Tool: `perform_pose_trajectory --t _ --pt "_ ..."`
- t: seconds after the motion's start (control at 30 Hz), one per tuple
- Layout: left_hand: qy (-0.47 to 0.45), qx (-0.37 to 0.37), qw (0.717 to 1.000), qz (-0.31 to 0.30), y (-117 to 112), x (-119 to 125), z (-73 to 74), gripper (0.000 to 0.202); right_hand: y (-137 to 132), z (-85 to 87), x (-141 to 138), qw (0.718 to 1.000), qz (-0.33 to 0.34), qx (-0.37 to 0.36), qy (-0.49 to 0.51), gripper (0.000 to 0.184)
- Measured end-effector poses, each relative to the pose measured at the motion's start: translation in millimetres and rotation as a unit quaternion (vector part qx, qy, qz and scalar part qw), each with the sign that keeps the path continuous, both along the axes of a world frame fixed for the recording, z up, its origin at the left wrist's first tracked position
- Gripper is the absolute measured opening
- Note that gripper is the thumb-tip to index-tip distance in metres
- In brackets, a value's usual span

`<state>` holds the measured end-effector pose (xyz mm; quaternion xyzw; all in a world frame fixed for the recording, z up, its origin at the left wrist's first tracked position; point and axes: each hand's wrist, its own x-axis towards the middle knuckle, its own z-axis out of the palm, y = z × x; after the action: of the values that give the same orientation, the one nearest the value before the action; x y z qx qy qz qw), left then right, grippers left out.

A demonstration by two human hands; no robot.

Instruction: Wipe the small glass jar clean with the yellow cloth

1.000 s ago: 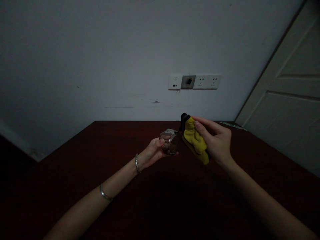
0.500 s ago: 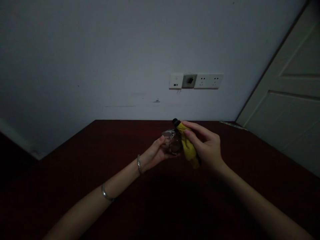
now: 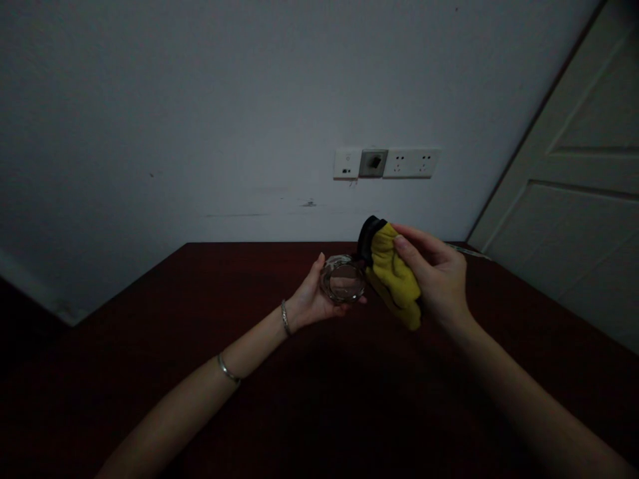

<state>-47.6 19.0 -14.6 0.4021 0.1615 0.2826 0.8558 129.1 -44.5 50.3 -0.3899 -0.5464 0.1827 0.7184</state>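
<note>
My left hand [image 3: 315, 297] is wrapped round a clear glass cup [image 3: 344, 281], and its round opening is turned up toward me. Thumb and fingers grip the cup's side, above the table. To the right of it, my right hand [image 3: 442, 274] pinches a bunched yellow cloth [image 3: 397, 269] with a black border. The cloth's black edge is close beside the cup's rim; in the dim light I cannot tell whether they touch. A silver bracelet and a bangle sit on my left wrist and forearm.
A dark red-brown table [image 3: 239, 286] spreads under both hands, its back edge against a pale wall [image 3: 224, 120]. Sockets and switches [image 3: 387, 163] are set in that wall. On the right is a panelled door [image 3: 584, 219]; a thin flat strip [image 3: 469, 251] lies at the table's back right corner.
My right hand has moved the cloth right and slightly up, away from the cup, and the cloth is spread wider. The cup has tilted so its opening shows more.
</note>
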Motion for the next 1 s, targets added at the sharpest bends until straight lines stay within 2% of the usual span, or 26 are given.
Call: perform_pose_trajectory --t 0.17,0.23,0.33,0.47,0.63,0.7,0.8,0.9,1.0 --pt "0.058 0.027 0.995 -0.075 10.8 -7.2 -1.7 0.084 0.3 0.5 0.6 0.999 -0.017 0.003 0.03 0.018" --pt "0.067 0.047 0.993 -0.086 14.8 -7.8 -1.8 0.085 0.2 0.5 0.3 0.999 -0.019 0.004 0.032 0.018" --pt "0.07 0.059 0.992 -0.087 21.0 -6.1 -3.5 0.087 -0.2 1.1 -0.5 0.999 -0.023 -0.003 0.041 0.019" --pt "0.057 0.033 0.993 -0.096 26.8 -3.7 -8.4 0.095 0.4 1.2 -1.9 0.997 -0.023 -0.013 0.07 0.021" --pt "0.008 -0.017 0.998 -0.056 20.7 0.5 -4.7 0.095 0.4 -1.6 -3.1 0.998 -0.036 -0.006 0.059 0.02" --pt "-0.008 -0.035 0.999 -0.039 15.1 3.7 2.1 0.093 -1.2 -2.1 -3.7 0.998 -0.056 0.019 0.007 0.018" --pt "-0.027 -0.061 0.997 -0.03 7.5 7.9 13.0 0.088 -2.5 -2.2 -3.8 0.981 -0.047 0.1 -0.156 0.017" --pt "-0.049 -0.077 0.996 -0.021 2.6 9.2 19.0 0.078 1.0 -3.9 -1.6 0.928 0.021 0.188 -0.321 0.028" --pt "-0.071 -0.105 0.992 0.02 -0.1 8.4 20.3 0.062 7.5 -7.8 2.3 0.872 0.052 0.224 -0.433 0.036"
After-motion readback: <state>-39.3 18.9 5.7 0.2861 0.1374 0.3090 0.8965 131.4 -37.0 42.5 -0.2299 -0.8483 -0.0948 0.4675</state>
